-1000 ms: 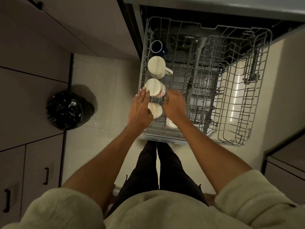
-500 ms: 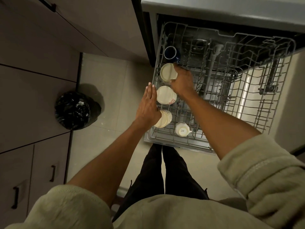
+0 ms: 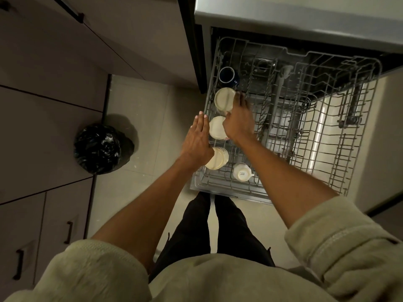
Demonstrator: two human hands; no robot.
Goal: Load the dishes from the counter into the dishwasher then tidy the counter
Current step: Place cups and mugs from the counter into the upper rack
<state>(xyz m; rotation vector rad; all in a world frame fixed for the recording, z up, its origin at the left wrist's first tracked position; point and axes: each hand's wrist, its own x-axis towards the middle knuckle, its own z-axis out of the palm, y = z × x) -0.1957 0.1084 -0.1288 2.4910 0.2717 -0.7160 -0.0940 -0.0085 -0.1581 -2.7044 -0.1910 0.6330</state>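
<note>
Five upturned mugs (image 3: 224, 100) in rack (image 3: 327, 131); two hands (image 3: 197, 141).

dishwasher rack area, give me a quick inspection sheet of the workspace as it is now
surface: pulled-out wire rack, right side bare
job's things: blue mug, three cream mugs upside down in the left row, nearest; small white cup beside them
clutter: black bin bag on the floor
grippers: right hand on the far cream mug; left hand flat, open at the rack's left edge
cables: nothing seen
surroundings: cabinets, tiled floor
</note>
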